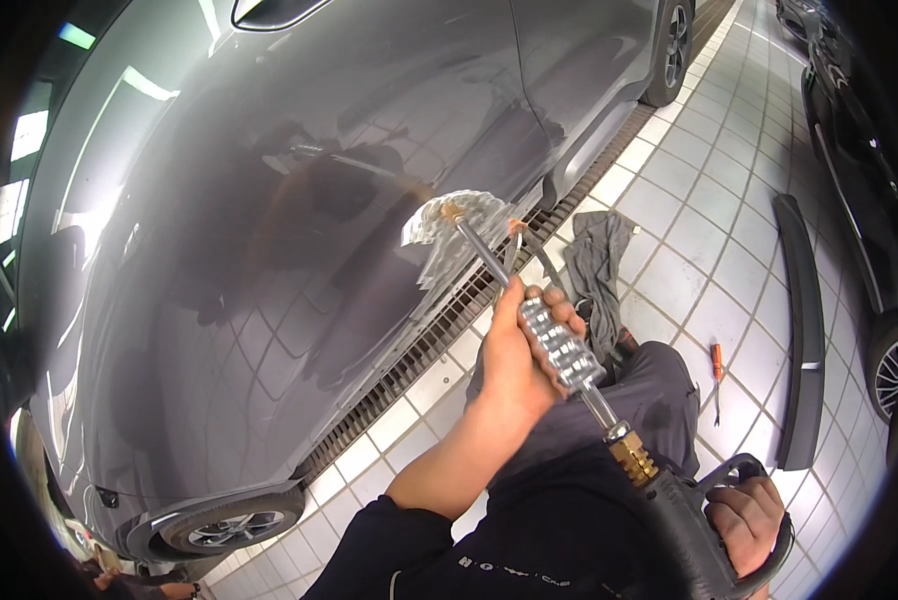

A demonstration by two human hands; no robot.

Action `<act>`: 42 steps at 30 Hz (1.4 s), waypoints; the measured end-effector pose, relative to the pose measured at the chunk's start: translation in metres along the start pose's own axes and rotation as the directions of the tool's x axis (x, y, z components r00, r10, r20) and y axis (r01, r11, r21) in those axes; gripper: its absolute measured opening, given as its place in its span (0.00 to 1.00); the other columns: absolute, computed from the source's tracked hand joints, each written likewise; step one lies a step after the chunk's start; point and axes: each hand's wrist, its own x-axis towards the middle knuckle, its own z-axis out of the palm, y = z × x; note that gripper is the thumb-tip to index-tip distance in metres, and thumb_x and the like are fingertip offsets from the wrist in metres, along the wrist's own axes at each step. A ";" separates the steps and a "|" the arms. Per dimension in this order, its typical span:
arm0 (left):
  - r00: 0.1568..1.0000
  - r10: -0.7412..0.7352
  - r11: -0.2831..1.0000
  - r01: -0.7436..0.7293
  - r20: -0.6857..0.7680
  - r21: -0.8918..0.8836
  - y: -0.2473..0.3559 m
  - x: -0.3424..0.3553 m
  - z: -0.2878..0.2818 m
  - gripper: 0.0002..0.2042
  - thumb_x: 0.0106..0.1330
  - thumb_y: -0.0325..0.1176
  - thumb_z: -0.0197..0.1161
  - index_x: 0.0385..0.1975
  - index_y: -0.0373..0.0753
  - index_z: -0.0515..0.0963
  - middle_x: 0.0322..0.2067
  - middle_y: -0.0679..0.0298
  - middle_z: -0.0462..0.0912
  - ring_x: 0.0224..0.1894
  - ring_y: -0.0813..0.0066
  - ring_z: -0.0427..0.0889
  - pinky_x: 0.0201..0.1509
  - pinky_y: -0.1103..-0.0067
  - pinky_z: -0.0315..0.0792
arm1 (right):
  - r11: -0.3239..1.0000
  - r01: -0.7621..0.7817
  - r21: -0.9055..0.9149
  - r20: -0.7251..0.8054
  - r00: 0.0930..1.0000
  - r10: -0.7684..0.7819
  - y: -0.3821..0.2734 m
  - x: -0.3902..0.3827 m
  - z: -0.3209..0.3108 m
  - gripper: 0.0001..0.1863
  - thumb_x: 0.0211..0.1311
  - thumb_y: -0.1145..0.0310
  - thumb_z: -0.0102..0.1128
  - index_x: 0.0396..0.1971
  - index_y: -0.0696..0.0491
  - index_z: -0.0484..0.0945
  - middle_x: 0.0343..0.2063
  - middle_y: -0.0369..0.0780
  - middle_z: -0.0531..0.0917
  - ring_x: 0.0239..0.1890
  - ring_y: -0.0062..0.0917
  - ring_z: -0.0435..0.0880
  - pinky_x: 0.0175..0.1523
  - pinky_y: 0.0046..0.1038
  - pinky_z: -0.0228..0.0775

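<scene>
My left hand (pixel 517 355) is wrapped around the ribbed chrome weight of a slide hammer dent puller (pixel 561 345). My right hand (pixel 747 522) grips its black looped handle (pixel 691 525), beside a brass fitting (pixel 631 458). The shaft runs up and left, and its copper-coloured tip (pixel 453 212) meets a bare-metal patch (pixel 479 240) low on the grey car's side panel (pixel 349 250). Close to the patch, at the car's lower edge, is an orange-ended clamp or cable end (pixel 517 229); its exact kind is unclear.
A grey cloth (pixel 599 265) lies on the tiled floor beside my knee (pixel 659 380). Farther right are an orange-handled screwdriver-like tool (pixel 717 370) and a long black trim strip (pixel 801 330). A dark car (pixel 849 170) stands at the right. A floor grate (pixel 409 370) runs along the grey car.
</scene>
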 end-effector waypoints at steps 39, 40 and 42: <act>0.998 -0.055 0.998 0.055 0.013 -0.004 -0.016 -0.002 0.003 0.14 0.70 0.47 0.54 0.32 0.43 0.68 0.29 0.64 0.73 0.29 0.72 0.76 0.33 0.71 0.76 | 0.994 -0.058 0.090 -0.028 0.998 0.061 0.007 -0.008 0.008 0.11 0.47 0.66 0.64 0.25 0.56 0.74 0.25 0.41 0.80 0.22 0.31 0.75 0.28 0.31 0.64; 0.995 -0.091 0.977 0.096 0.035 -0.192 -0.030 -0.019 0.008 0.13 0.69 0.46 0.55 0.31 0.43 0.68 0.30 0.65 0.73 0.30 0.73 0.75 0.35 0.73 0.75 | 0.994 -0.048 0.102 -0.028 0.998 0.052 0.008 -0.009 0.009 0.11 0.47 0.65 0.64 0.25 0.56 0.74 0.25 0.41 0.80 0.21 0.31 0.75 0.28 0.31 0.64; 0.993 -0.089 0.980 0.100 0.073 -0.173 -0.031 -0.013 -0.008 0.14 0.70 0.47 0.54 0.32 0.44 0.67 0.32 0.65 0.73 0.32 0.73 0.75 0.39 0.74 0.74 | 0.992 -0.032 0.123 -0.026 0.999 0.035 0.013 -0.009 0.012 0.12 0.47 0.64 0.63 0.26 0.56 0.74 0.25 0.41 0.80 0.21 0.31 0.75 0.28 0.31 0.64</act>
